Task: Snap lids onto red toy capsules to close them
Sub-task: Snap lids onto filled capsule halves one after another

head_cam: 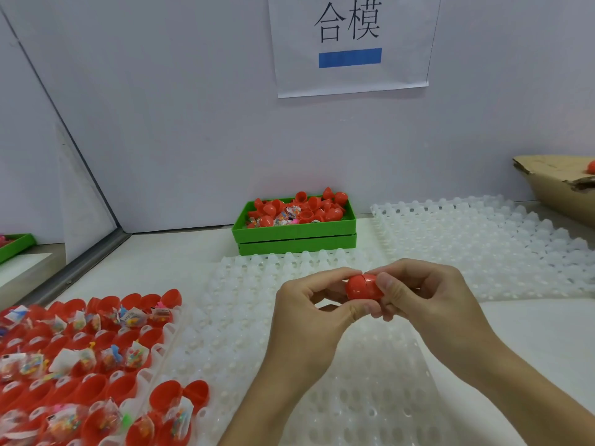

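Note:
A red toy capsule (363, 286) is held in the air above the translucent white tray (244, 320) at centre. My left hand (309, 313) pinches its left half between thumb and fingers. My right hand (425, 294) grips its right half. A thin seam shows between the two halves. At lower left, several open red capsule halves (80, 365) sit in a tray, many with small packaged toys in them. A green box (294, 235) at the back holds loose red lids and toy packets.
A second translucent white tray (502, 246) lies at the right. A torn cardboard box (560, 185) stands at the far right with a red piece inside. A white wall with a paper sign (351, 43) closes the back. Another green box edge (16, 246) shows at far left.

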Action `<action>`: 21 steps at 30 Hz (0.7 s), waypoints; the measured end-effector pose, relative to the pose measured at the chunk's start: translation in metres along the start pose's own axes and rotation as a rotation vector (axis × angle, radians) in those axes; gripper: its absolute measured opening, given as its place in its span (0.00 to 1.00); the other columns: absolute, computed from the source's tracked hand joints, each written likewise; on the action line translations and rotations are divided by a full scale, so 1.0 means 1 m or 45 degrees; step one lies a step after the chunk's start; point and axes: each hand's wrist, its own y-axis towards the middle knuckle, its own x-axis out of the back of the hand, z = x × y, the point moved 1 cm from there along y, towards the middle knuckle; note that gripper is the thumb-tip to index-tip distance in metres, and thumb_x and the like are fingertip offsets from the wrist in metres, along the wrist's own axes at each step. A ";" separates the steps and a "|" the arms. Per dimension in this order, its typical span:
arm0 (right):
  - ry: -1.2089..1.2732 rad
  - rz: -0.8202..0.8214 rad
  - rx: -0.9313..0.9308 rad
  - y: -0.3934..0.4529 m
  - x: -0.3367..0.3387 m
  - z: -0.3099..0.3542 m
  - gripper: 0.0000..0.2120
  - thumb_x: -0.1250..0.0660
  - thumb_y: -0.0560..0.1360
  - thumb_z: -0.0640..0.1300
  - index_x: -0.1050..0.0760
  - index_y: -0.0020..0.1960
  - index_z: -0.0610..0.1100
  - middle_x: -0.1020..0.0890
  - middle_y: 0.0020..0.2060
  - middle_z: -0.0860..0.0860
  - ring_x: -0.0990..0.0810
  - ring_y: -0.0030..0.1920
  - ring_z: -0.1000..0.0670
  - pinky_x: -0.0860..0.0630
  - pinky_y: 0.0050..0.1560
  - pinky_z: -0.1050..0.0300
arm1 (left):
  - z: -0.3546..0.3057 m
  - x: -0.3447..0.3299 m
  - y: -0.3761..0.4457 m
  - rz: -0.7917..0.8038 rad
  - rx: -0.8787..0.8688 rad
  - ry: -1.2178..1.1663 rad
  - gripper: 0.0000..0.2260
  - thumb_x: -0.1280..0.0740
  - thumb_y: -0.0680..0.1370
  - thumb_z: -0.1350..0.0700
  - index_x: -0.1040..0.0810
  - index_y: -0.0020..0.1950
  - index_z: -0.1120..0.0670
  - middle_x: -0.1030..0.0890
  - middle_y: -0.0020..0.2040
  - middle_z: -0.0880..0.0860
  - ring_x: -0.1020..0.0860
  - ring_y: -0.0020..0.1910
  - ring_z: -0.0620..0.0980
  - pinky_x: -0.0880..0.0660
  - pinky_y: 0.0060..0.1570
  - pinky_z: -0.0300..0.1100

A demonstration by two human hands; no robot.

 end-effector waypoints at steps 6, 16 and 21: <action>-0.156 -0.056 0.084 0.001 0.001 0.000 0.09 0.32 0.75 0.35 0.16 0.41 0.44 0.16 0.30 0.44 0.19 0.29 0.51 0.23 0.32 0.62 | 0.002 0.001 -0.001 0.043 0.017 -0.020 0.11 0.25 0.69 0.52 0.16 0.46 0.35 0.14 0.44 0.45 0.16 0.45 0.48 0.18 0.47 0.41; -0.179 -0.096 0.175 0.000 0.002 0.004 0.11 0.32 0.75 0.32 0.16 0.42 0.46 0.16 0.31 0.46 0.18 0.30 0.50 0.23 0.33 0.63 | 0.003 -0.005 -0.003 -0.118 -0.013 -0.077 0.10 0.25 0.67 0.49 0.15 0.48 0.43 0.14 0.42 0.48 0.16 0.44 0.51 0.18 0.46 0.41; -0.206 -0.081 0.222 0.000 0.004 0.007 0.12 0.31 0.74 0.31 0.16 0.42 0.47 0.16 0.31 0.46 0.18 0.30 0.50 0.22 0.33 0.64 | 0.006 -0.008 -0.003 -0.150 0.003 -0.083 0.13 0.25 0.66 0.50 0.15 0.50 0.45 0.14 0.43 0.49 0.16 0.46 0.51 0.18 0.47 0.41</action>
